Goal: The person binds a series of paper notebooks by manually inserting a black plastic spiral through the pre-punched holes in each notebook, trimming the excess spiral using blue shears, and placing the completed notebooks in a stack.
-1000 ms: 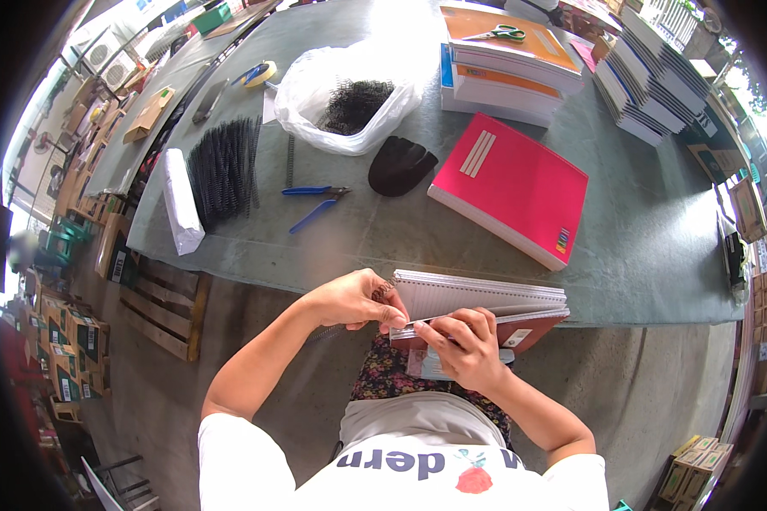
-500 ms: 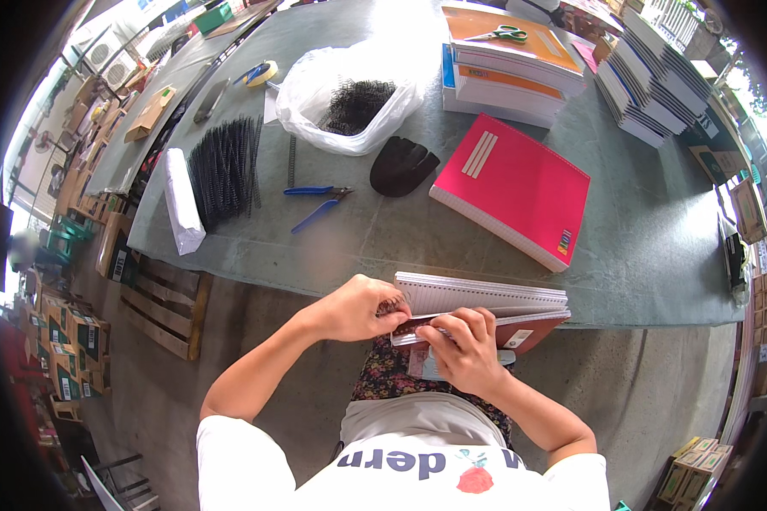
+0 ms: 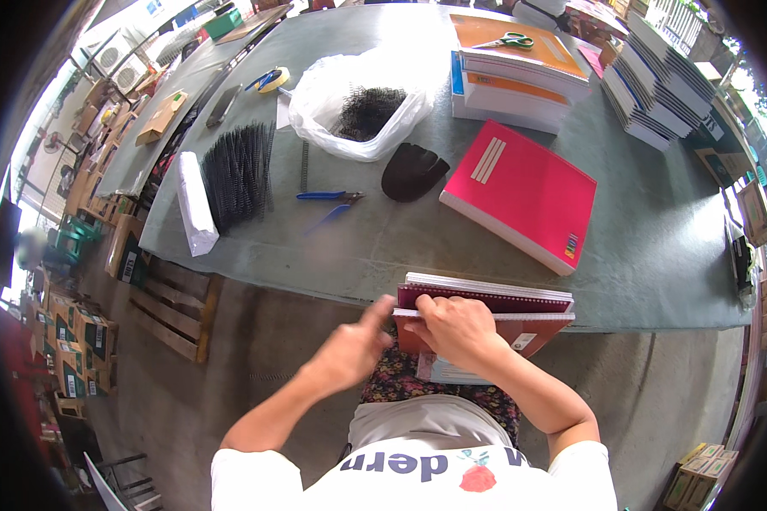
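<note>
The right hand [image 3: 456, 328] lies fingers-down over the near edge of a stack of spiral notebooks [image 3: 486, 307], its grip closed on the top covers — thumb below, fingers curled across the maroon cover. The left hand [image 3: 358, 345] sits just beside the stack's left end, thumb raised toward the corner; its fingers are loosely curled, and whether they pinch anything cannot be told. The stack rests at the near rim of the grey-green worktop [image 3: 656, 247], partly overhanging toward the person's lap, with an orange-brown cover and a paler sheet hanging below it.

Farther out on the worktop lies a red notebook [image 3: 524, 192], set at an angle, well apart from the stack. To its left is a dark, rounded cloth-like thing [image 3: 411, 170], and beside that blue-handled pliers [image 3: 328, 198]. A fan of black binding coils [image 3: 239, 175] lies near the left edge next to a white roll [image 3: 194, 204]. A white plastic bag [image 3: 332, 102] holds a tangle of more black coils. At the far side stand piles of notebooks [image 3: 516, 72] — green-handled scissors [image 3: 507, 40] lie on the orange top cover.
</note>
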The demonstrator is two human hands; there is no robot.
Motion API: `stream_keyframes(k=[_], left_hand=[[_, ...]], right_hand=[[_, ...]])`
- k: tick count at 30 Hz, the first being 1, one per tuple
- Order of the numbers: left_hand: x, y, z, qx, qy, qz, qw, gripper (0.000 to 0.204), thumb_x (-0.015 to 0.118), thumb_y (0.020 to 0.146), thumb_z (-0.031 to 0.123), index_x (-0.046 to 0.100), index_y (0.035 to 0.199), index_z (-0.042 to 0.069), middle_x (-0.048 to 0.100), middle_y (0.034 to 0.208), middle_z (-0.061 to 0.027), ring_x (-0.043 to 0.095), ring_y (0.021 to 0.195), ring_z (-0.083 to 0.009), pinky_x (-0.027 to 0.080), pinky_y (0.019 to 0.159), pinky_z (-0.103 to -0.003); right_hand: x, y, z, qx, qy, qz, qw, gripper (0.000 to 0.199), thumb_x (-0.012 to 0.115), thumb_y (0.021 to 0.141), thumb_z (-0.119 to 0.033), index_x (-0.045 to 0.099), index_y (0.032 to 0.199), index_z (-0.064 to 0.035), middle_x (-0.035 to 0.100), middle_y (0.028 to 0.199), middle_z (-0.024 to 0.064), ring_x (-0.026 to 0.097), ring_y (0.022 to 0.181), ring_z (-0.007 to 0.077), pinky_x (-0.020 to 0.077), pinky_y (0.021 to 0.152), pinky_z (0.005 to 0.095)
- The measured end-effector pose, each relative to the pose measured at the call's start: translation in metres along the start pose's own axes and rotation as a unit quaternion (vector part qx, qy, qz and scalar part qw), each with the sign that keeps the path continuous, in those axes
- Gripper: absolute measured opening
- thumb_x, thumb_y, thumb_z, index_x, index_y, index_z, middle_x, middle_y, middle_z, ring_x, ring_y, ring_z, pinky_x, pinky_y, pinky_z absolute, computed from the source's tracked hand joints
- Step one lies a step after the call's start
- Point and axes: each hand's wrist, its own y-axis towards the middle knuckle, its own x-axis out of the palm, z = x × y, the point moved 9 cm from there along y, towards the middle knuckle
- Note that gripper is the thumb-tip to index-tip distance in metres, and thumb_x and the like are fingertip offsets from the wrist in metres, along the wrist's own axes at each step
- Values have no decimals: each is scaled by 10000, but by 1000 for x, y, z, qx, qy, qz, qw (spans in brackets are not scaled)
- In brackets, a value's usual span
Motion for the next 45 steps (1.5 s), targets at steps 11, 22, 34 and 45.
stream_keyframes(k=[11, 22, 34, 45], left_hand=[[-2, 20, -28, 54, -435, -62, 897, 342, 470, 970, 305, 598, 1083, 9, 619, 910, -35, 500, 726, -67, 419, 652, -199], [-20, 21, -34, 174, -560, -3, 810, 155, 634, 827, -30, 617, 971, 22, 628, 967, -58, 591, 889, -109, 499, 801, -248], [-29, 10, -11, 145, -169, 181, 958, 160, 698, 805, 99, 670, 938, 14, 635, 792, -45, 583, 693, -104, 463, 617, -217], [-27, 2, 5, 143, -123, 238, 953, 146, 680, 819, 126, 674, 900, 5, 654, 796, -119, 612, 638, -160, 483, 565, -277]], right_hand=[[-6, 11, 10, 8, 72, 9, 997, 299, 578, 843, -363, 580, 859, -64, 634, 693, 120, 637, 663, 312, 470, 559, 418], [-12, 7, 3, 41, -24, 175, 983, 393, 643, 763, -491, 611, 626, -124, 577, 516, 40, 588, 457, 225, 442, 420, 351], [-15, 9, 14, -5, 157, 119, 980, 223, 657, 790, -304, 673, 874, -98, 671, 762, 88, 648, 696, 278, 503, 592, 371], [-11, 7, 16, 22, 199, 59, 978, 223, 652, 783, -209, 684, 982, -115, 681, 878, 116, 653, 778, 287, 511, 701, 374]])
